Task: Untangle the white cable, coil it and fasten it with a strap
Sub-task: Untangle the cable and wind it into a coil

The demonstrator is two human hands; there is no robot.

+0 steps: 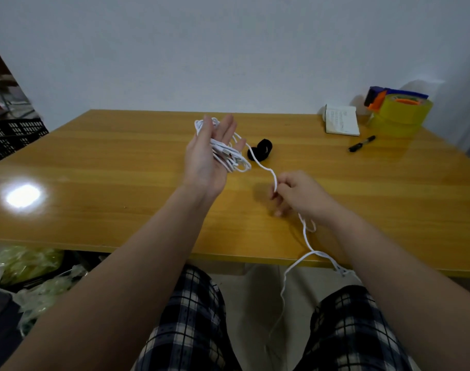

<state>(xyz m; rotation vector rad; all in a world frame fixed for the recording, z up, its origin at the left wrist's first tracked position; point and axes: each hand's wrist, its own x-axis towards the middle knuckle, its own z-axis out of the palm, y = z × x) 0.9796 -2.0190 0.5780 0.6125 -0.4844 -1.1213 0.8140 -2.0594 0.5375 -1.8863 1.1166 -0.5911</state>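
My left hand point(208, 153) is raised above the wooden table point(121, 162), palm up and fingers straight, with several loops of the white cable point(228, 155) wound round it. From the loops a strand runs down and right to my right hand point(298, 195), whose curled fingers pinch it. Behind that hand the cable trails over the table's front edge and hangs down between my knees. A black strap point(260, 149), rolled up, lies on the table just right of my left hand.
At the back right stand a yellow tape roll in a dispenser point(400, 111) and a small white booklet point(341, 120), with a black marker point(361, 143) in front. A black crate point(11, 137) sits left of the table. Green bags point(27, 263) lie on the floor.
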